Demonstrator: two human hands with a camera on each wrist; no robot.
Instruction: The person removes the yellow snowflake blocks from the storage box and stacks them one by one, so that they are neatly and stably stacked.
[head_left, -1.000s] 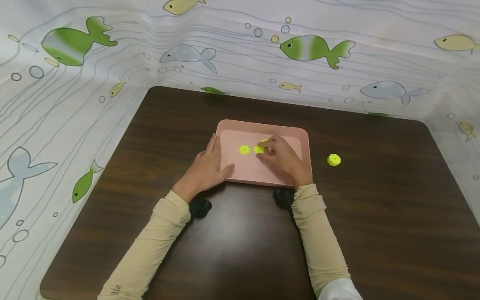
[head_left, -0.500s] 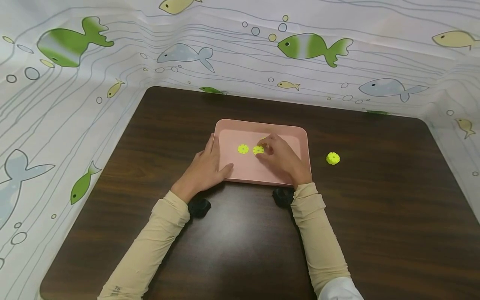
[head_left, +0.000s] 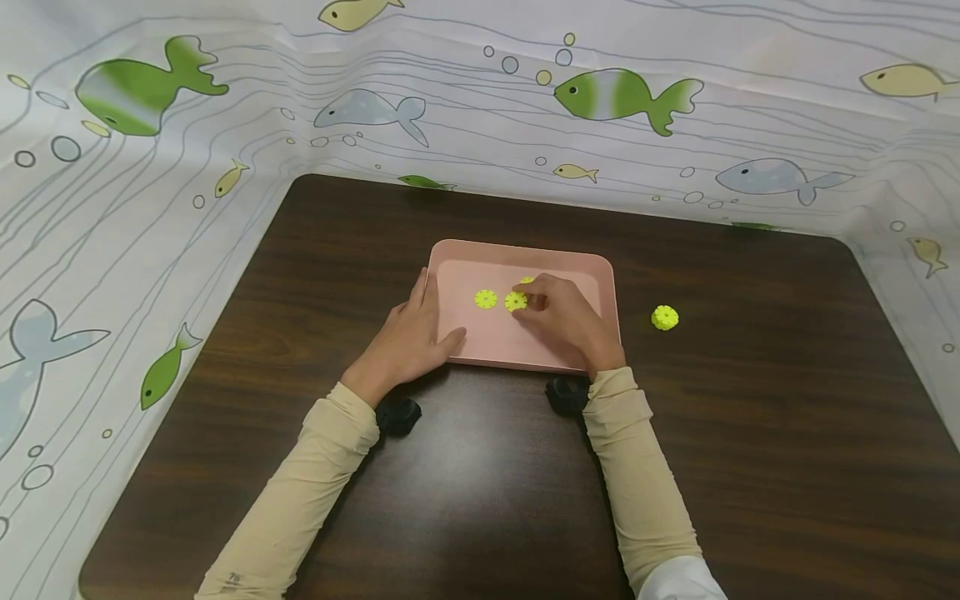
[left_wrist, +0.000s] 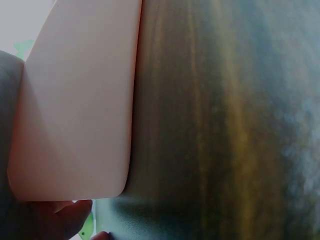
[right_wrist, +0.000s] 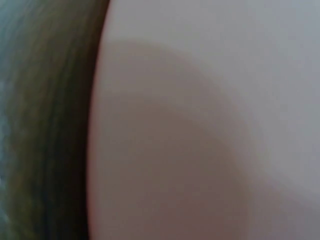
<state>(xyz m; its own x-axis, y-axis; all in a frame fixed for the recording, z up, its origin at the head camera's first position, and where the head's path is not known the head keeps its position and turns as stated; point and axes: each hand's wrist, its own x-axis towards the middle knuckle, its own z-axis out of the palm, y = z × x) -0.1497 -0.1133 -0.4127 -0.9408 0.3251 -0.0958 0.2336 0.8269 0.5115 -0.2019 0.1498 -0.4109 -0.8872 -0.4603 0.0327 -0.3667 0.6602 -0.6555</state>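
One disc [head_left: 515, 302] pinched, right grip [head_left: 564, 315]; left grip [head_left: 408, 337] spread against tray [head_left: 491, 340]; sleeve print [head_left: 234, 577] unclear.

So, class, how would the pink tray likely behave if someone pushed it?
The pink tray probably slides rather than tips, being wide and low-walled on the table. It looks stiff, since its rim runs straight beside the left hand.

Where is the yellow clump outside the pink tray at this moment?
In the head view, the yellow clump lies on the dark table, just right of the pink tray and apart from it.
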